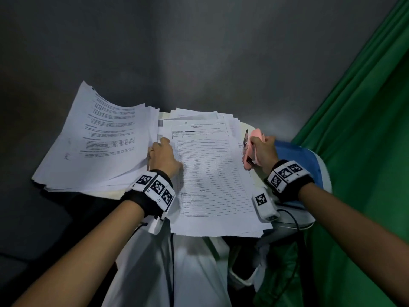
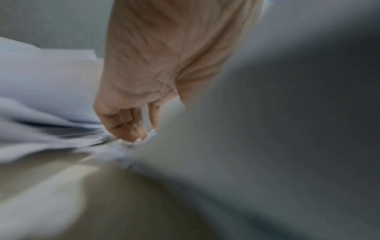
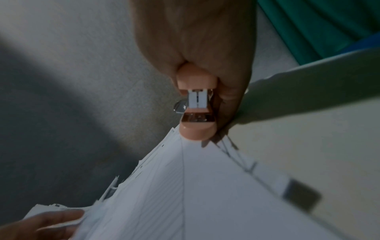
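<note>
At the right edge of the head view, the right hand point(image 1: 264, 151) is clenched around a pink stapler point(image 1: 251, 149), with the tool's nose pointing away from the wrist. The right wrist view shows that nose meeting a corner of the stack of forms point(image 1: 212, 169). A corner is the likely spot for a staple, but it is not clear whether any sheet sits in the stapler's mouth. The stack fills the centre of the frame, and its lower edge hangs over the near rim of the table point(image 1: 106, 193). The left hand point(image 1: 162, 158) lies on the stack's left margin with bent fingers point(image 2: 131, 129) whose tips touch the sheet edges. This probably squares the pages and keeps them from sliding while the stapler bites. The thumb is hidden, so I cannot tell whether the hand pinches the sheets or only presses on them. The second pile point(image 1: 99, 142) is fanned out at the left of the frame, seemingly set aside. A pen point(image 1: 246, 138) lies just beside the stapler. A green cloth point(image 1: 365, 129) hangs down the right side.
</note>
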### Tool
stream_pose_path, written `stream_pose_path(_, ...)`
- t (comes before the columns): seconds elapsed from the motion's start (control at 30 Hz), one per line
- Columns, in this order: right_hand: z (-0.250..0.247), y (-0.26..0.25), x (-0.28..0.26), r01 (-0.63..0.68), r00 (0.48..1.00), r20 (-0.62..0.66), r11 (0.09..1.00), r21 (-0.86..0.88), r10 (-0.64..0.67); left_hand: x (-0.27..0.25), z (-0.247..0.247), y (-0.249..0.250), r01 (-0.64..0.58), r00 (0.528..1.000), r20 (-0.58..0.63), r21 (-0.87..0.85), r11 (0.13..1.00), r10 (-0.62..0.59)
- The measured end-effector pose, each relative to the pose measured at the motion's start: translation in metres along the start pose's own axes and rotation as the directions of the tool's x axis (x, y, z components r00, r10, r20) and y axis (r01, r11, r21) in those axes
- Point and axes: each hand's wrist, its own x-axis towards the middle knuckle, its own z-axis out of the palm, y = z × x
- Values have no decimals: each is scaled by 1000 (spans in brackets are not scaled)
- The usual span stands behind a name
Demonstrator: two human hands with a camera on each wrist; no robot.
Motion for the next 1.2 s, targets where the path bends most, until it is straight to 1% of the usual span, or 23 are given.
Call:
stream_pose_path(0.03, -1, 0, -1, -15, 999, 34, 1000, 25, 15, 0, -2, 3, -5, 1000, 8, 6, 1000, 5)
stream_pose_path(0.07, -2, 0, -2, -20, 998, 61, 999, 45, 18, 2, -2, 5, -1, 1000, 10, -48, 999, 1)
stream_pose_path(0.1, -2, 1, -1, -15, 998, 67, 999, 46, 12, 2, -3, 8, 5, 1000, 10, -160, 987, -4)
stream_pose_path(0.17, -2, 1, -4, 8, 997, 80, 999, 35, -11, 2, -3, 11, 31, 1000, 11, -390, 920, -29)
stream_pose_path(0.2, -2, 1, -5, 19, 996, 82, 1000, 23, -21, 1, -3, 11, 43, 999, 8, -448, 893, -44)
stream_pose_path(0.23, -1, 2, -4, 22, 997, 77, 1000, 11, -23, 0, -2, 11, 49, 999, 7, -467, 883, -52)
stream_pose_path(0.3, -1, 0, -6, 35, 994, 100, 999, -23, -33, -2, -1, 9, 28, 999, -14, -435, 900, -38)
stream_pose_path(0.4, 2, -8, -8, 90, 982, 184, 972, -216, -50, -3, -1, 6, 31, 999, -8, -321, 947, -35)
stream_pose_path(0.47, 4, -14, -9, 137, 966, 256, 922, -361, -44, -5, -3, 6, 53, 998, 33, -287, 957, -45)
stream_pose_path(0.5, 6, -16, -9, 159, 960, 276, 887, -433, -37, -6, -3, 6, 42, 998, 48, -284, 958, -30)
stream_pose_path(0.6, 11, -23, -9, 197, 960, 280, 782, -591, -30, -7, -2, 3, -58, 994, 83, -212, 976, 77)
stream_pose_path(0.7, 15, -31, -11, 158, 968, 250, 761, -629, 5, -4, -3, 2, -91, 988, 122, -67, 994, 99)
stream_pose_path(0.8, 26, -32, -10, 107, 983, 180, 727, -679, 22, -4, 0, -1, -64, 986, 150, -25, 998, 68)
stream_pose_path(0.9, 43, -27, -16, 59, 996, 90, 750, -659, 1, -10, 4, 1, -65, 979, 193, 31, 997, 58)
stream_pose_path(0.93, 48, -25, -18, 51, 998, 65, 765, -642, -12, -11, 4, 2, -65, 981, 189, 66, 996, 51)
stream_pose_path(1.0, 54, -22, -24, 56, 998, 42, 767, -639, -38, -12, 4, 5, -34, 991, 131, 128, 991, 17)
stream_pose_path(1.1, 58, -16, -26, 68, 997, 13, 763, -643, -78, -11, -1, 5, 11, 999, 49, 114, 993, -16)
stream_pose_path(1.17, 59, -13, -26, 67, 995, -13, 773, -631, -97, -8, -5, 6, -37, 999, 22, 147, 988, 34)
stream_pose_path(1.2, 59, -13, -25, 67, 995, -20, 775, -629, -102, -7, -7, 9, -78, 997, 4, 173, 982, 78)
